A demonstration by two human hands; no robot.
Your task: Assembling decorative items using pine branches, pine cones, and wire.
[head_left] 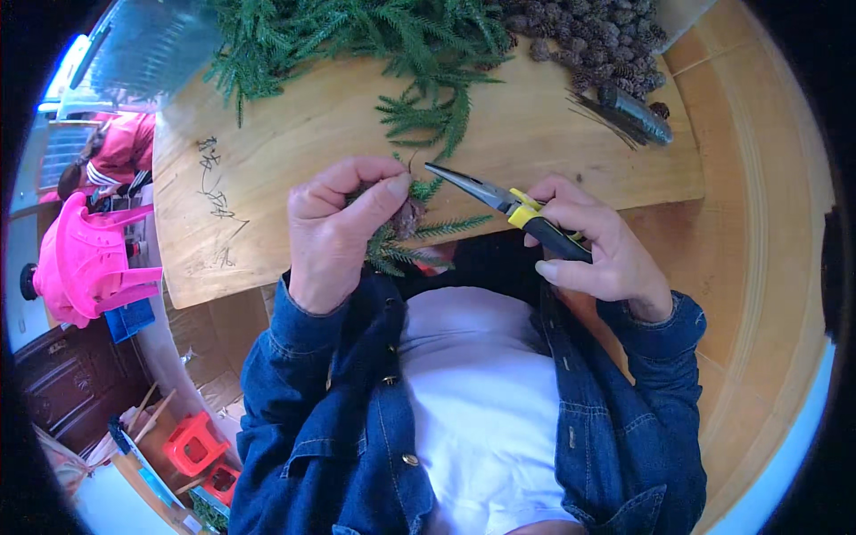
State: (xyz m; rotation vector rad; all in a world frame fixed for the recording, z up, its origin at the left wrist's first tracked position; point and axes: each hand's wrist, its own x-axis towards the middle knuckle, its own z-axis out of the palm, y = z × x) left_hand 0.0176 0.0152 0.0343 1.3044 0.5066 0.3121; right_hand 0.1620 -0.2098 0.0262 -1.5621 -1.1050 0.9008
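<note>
- Two hands in view, both the person's own, coming out of blue denim sleeves (303, 374) at the lower edge.
- Left hand (332, 234): fingers curled shut around one small bundle (403, 234) of green sprigs with a brownish cone in it, held just above the near edge of the wooden board (294, 160).
- Several sprig tips stick out of the bundle to the right and downward; exact count cannot be told.
- Right hand (599, 254): fingers wrapped tight on the black-and-yellow handles of one pair of long-nose pliers (508, 207).
- Pliers' long axis runs from lower right to upper left; the tip points left toward the bundle and sits just beside the left thumb. Jaws look closed together.
- One loose green sprig (428, 116) lies on the board beyond the hands.
- Far edge: one heap of green branches (357, 36) at the left, one pile of dark cones (597, 40) at the right, too many to count.
- One dark bundle of thin wires (629, 116) lies beside the cones.
</note>
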